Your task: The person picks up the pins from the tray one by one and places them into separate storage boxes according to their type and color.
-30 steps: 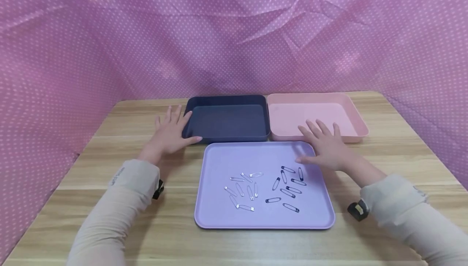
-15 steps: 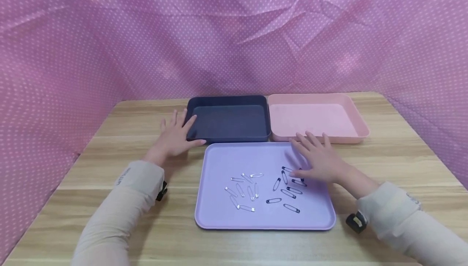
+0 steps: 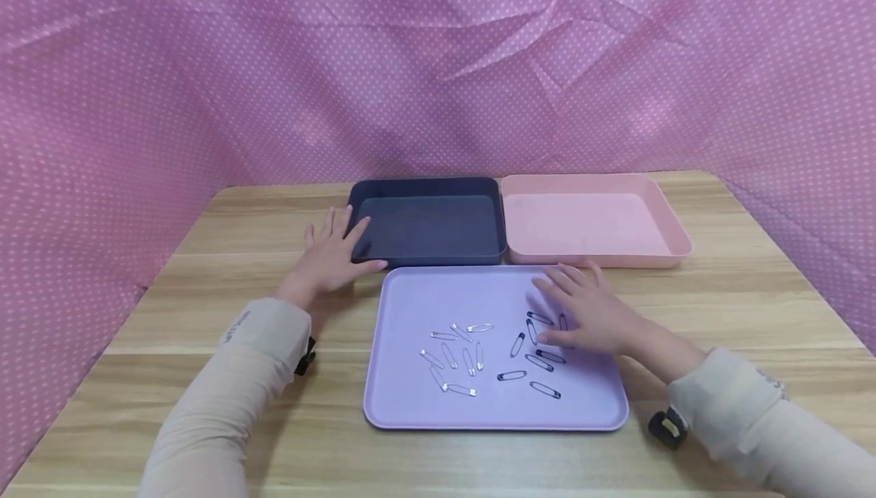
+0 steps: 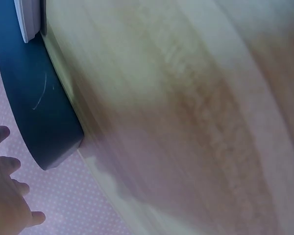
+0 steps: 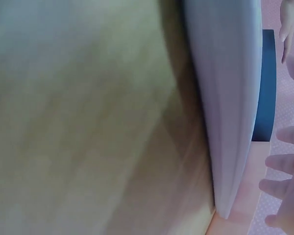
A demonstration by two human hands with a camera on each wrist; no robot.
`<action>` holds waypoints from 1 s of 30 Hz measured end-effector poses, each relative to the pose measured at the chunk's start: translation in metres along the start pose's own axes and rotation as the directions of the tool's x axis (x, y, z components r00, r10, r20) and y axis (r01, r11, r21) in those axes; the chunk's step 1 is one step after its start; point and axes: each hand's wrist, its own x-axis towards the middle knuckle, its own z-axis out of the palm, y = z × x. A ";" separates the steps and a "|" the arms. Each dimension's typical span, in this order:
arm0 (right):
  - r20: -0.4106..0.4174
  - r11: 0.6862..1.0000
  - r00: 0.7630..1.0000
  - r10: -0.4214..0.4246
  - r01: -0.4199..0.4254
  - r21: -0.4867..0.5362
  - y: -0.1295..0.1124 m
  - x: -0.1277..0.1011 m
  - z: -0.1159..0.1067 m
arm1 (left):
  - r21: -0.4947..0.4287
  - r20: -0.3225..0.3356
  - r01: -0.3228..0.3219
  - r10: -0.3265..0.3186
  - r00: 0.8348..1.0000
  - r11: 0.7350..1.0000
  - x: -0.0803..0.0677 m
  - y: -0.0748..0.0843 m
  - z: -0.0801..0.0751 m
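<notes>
So, your right grip (image 3: 591,313) fingers spread, empty, over the right side of the purple tray (image 3: 411,300), left grip (image 3: 328,261) likewise off its far-left corner, black safety pins (image 3: 539,362) right of centre, silver pins (image 3: 468,361) to the left.

Head view high, wrist views close and low
The head camera faces forward and down over the table (image 3: 479,464); the left wrist's looks along the dark tray (image 4: 32,103), upper left; the right wrist's along the purple tray (image 5: 230,98), right of centre; all three share both trays.
</notes>
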 end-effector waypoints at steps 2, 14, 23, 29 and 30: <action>0.000 1.000 1.000 -0.012 0.012 0.015 -0.001 -0.001 0.002 | -0.006 0.012 0.004 -0.004 1.000 1.000 0.001 -0.001 0.000; 0.038 0.989 0.999 0.004 -0.010 0.150 -0.004 -0.001 0.003 | -0.047 0.061 0.016 -0.013 0.998 0.999 0.007 -0.006 0.003; 0.112 0.959 0.993 0.023 -0.053 0.278 -0.002 0.003 0.000 | -0.041 0.085 0.017 -0.013 0.996 0.999 0.008 -0.009 0.003; 0.147 0.947 0.988 0.036 -0.081 0.310 0.000 0.008 0.000 | -0.037 0.089 0.016 -0.012 0.996 0.999 0.009 -0.011 0.003; 0.154 0.945 0.987 0.041 -0.089 0.315 0.000 0.009 0.000 | -0.039 0.091 0.017 -0.013 0.996 0.999 0.009 -0.011 0.003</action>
